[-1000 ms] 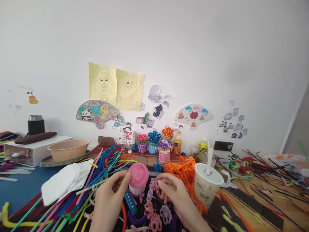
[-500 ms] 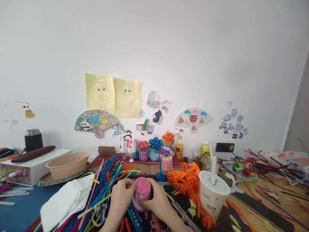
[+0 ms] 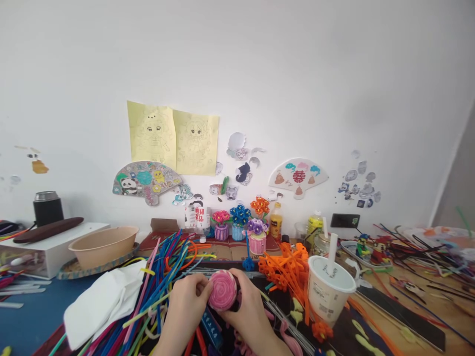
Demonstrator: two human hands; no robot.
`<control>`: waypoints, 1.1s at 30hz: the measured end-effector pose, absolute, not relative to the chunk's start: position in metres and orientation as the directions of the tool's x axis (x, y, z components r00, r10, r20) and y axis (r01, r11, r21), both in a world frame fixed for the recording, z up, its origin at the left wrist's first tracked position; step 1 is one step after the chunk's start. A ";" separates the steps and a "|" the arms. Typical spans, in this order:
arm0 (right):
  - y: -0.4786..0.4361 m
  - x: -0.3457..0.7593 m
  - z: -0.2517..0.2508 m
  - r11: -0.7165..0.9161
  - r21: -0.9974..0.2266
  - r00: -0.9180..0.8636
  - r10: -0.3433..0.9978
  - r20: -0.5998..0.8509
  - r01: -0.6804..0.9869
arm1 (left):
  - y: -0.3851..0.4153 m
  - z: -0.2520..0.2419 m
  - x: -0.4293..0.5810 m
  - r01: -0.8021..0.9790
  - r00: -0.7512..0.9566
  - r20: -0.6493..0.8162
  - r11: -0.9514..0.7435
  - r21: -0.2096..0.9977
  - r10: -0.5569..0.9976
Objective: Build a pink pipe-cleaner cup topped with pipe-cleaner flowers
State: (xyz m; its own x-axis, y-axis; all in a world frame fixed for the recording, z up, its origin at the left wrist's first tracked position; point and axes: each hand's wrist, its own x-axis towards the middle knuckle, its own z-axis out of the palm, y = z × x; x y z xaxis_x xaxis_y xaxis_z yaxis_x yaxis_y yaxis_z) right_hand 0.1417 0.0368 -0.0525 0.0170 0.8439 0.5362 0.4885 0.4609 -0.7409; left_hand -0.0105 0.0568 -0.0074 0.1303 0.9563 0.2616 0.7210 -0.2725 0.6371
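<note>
Both my hands hold a small pink pipe-cleaner pot (image 3: 221, 290) with a spiral top, low in the middle of the view. My left hand (image 3: 184, 306) grips its left side with curled fingers. My right hand (image 3: 245, 309) wraps round its right side. Pink and purple pipe-cleaner flower shapes (image 3: 285, 336) lie on the dark mat just below my hands. A heap of coloured pipe cleaners (image 3: 163, 277) spreads to the left of my left hand.
A lidded paper cup with a straw (image 3: 328, 294) stands right of my hands beside orange pipe-cleaner shapes (image 3: 285, 269). Finished flower pots (image 3: 241, 227) and bottles line the wall. A tan bowl (image 3: 102, 242), white tissue (image 3: 100, 301) and a black tumbler (image 3: 46, 207) sit left.
My right hand left the flower shapes and closed on the pink pot beside my left hand. The pot has tilted so its spiral top faces me.
</note>
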 end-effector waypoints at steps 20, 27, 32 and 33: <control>0.032 0.143 -0.048 0.441 -0.735 0.030 0.848 0.530 0.515 | 0.053 -0.004 -0.009 0.716 0.140 0.312 -0.314 0.624 0.940; 0.032 0.142 -0.049 0.462 -0.729 0.030 0.835 0.550 0.505 | 0.052 -0.004 -0.010 0.725 0.126 0.331 -0.314 0.612 0.935; 0.032 0.142 -0.048 0.437 -0.739 0.018 0.855 0.518 0.512 | 0.052 -0.003 -0.010 0.731 0.113 0.352 -0.318 0.604 0.929; 0.032 0.142 -0.049 0.439 -0.738 0.020 0.853 0.521 0.513 | 0.052 -0.003 -0.010 0.732 0.113 0.354 -0.319 0.603 0.928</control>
